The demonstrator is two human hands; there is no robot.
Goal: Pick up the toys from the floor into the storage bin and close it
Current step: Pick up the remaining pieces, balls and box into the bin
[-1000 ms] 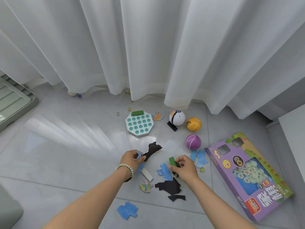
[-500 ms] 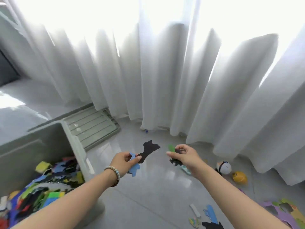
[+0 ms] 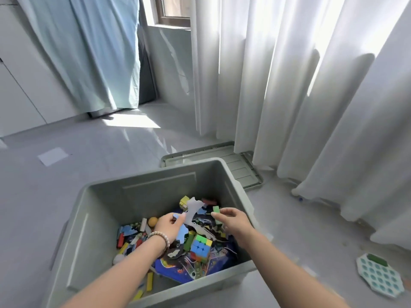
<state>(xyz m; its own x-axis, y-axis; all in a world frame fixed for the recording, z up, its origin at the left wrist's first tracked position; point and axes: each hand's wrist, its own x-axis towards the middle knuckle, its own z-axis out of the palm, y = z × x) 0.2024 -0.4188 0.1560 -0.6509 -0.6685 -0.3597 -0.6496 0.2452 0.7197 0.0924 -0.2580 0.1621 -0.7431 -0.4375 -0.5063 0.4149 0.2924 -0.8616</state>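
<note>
Holding mixed toys point(image 3: 201, 246), storage bin point(image 3: 155, 175) (lid point(image 3: 241, 167) behind) stands.

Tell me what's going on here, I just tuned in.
A person is dropping toys into the open storage bin, which already holds a pile of toys. Both grips are over it: the left grip pinches flat puzzle pieces, and the right grip pinches a green block. The bin lid lies on the floor behind the bin. A bubble-pop toy on the floor is not yet collected.
</note>
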